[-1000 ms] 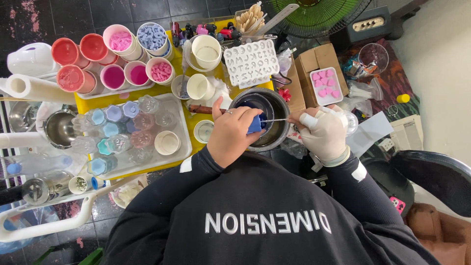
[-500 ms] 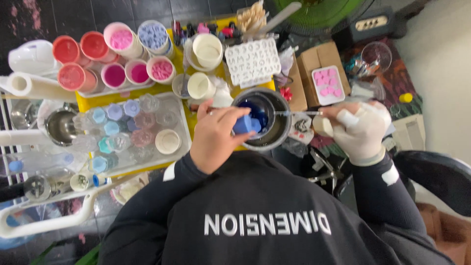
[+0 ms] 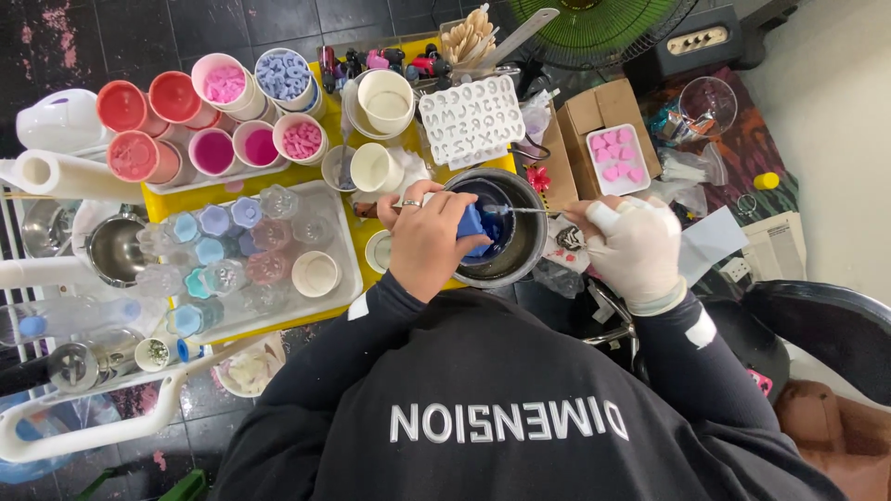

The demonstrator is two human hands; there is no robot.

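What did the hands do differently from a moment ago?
The gloved right hand dropped back down and inward beside the dark bowl, keeping the thin rod. The left hand stayed over the bowl, holding the blue thing. Cups and moulds did not move.

1. I am working in a small craft workshop set up on a dark tiled floor (image 3: pixel 139 28).
2. Evidence: tubs of coloured pieces (image 3: pixel 223 83), a white letter mould (image 3: pixel 471 121), a tray of small moulds (image 3: pixel 241 255), wooden stir sticks (image 3: pixel 469 32).
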